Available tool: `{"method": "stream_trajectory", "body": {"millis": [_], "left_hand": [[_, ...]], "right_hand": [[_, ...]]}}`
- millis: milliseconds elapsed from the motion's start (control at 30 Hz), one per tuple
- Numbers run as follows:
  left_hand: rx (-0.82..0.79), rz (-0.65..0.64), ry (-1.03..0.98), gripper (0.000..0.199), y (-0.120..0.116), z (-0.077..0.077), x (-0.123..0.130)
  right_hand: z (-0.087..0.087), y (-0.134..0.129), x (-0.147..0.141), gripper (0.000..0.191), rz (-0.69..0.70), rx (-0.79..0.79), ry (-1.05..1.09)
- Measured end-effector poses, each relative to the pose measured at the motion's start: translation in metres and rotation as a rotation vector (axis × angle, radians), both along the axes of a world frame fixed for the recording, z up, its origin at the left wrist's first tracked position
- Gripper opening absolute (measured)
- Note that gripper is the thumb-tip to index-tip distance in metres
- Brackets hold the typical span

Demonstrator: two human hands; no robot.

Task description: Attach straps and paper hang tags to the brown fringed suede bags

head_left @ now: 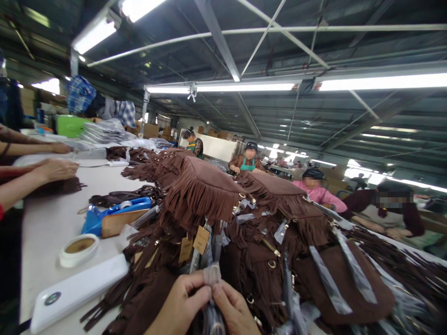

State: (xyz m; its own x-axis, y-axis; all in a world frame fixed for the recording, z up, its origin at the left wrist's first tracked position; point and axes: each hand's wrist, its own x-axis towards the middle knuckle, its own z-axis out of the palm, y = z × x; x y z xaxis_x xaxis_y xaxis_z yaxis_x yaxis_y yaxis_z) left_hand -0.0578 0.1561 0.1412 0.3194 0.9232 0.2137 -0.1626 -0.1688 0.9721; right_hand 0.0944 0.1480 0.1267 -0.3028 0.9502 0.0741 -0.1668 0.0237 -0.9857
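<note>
Low in the middle of the head view, my left hand point(185, 295) and my right hand point(232, 304) meet with thumbs and fingertips pinched together. Between them a small piece of clear plastic point(211, 273) sticks up, held by both. Below it a plastic-wrapped strap point(213, 321) runs down between my hands. Just beyond hang two tan tags, one hang tag point(201, 239) in front of the other. Brown fringed bags point(206, 184) are heaped around and behind my hands, with gold rings and zips. One brown flap point(345, 288) with plastic-wrapped straps lies to the right.
On the white table point(38, 232) at left are a roll of tape point(79, 250), a blue tape dispenser point(117, 214) and a white oblong device point(80, 293). A co-worker's hands point(57, 170) handle brown material at far left. Several people sit or stand beyond the heap.
</note>
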Motion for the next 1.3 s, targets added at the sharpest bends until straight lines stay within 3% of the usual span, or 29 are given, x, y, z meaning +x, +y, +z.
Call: {"method": "stream_trajectory", "body": {"millis": [100,200,333,600,767,867,1000,1167,1300], "left_hand": [[-0.186,0.049,-0.237,0.052,0.003,-0.004,-0.001],[-0.221,0.106,-0.252,0.046,0.004,-0.006,0.0],[-0.355,0.021,-0.276,0.043,0.004,-0.006,0.003],[-0.194,-0.083,-0.144,0.045,0.004,-0.003,0.002],[-0.046,0.056,-0.154,0.016,0.005,-0.002,-0.002],[0.07,0.141,-0.079,0.018,0.006,0.002,-0.004],[-0.04,0.129,-0.067,0.026,0.006,0.007,-0.004],[-0.157,0.091,-0.138,0.032,0.006,0.008,-0.001],[-0.192,0.1,-0.205,0.035,0.005,0.008,-0.001]], "right_hand": [[0.001,-0.003,-0.002,0.051,0.041,-0.006,-0.045],[0.004,-0.005,-0.004,0.049,0.087,0.022,-0.104],[0.006,-0.005,-0.003,0.047,0.077,0.048,-0.086],[-0.001,-0.005,-0.006,0.049,-0.031,-0.033,0.074],[0.005,-0.009,-0.005,0.042,0.02,-0.026,-0.026],[0.009,-0.011,-0.005,0.042,0.031,0.003,-0.098],[0.013,-0.014,-0.002,0.046,-0.053,0.098,-0.262],[0.024,-0.015,0.007,0.045,-0.277,0.213,-0.506],[0.029,-0.02,0.005,0.033,-0.241,0.163,-0.559]]}}
